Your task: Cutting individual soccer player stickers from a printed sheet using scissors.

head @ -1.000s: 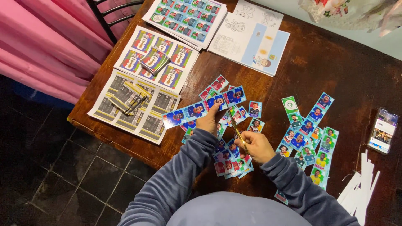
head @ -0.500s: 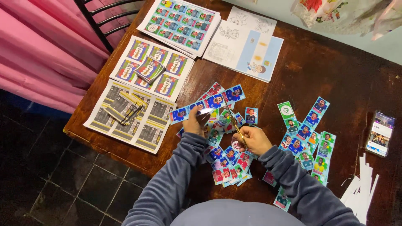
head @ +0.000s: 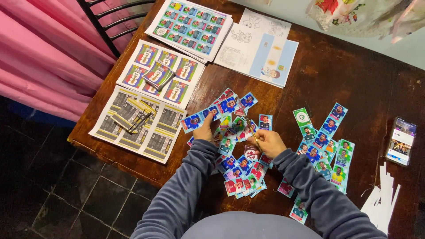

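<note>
Blue card strip (head: 211, 114) gripped by left hand (head: 205, 131); right hand (head: 271, 143) grips scissors (head: 248, 120) beside it.

Glossy paper cards (head: 241, 128) lie on a dark, polished wood worktop (head: 345, 75); scissors (head: 249, 120) look metal; sleeves (head: 186, 194) are soft grey cloth.
</note>
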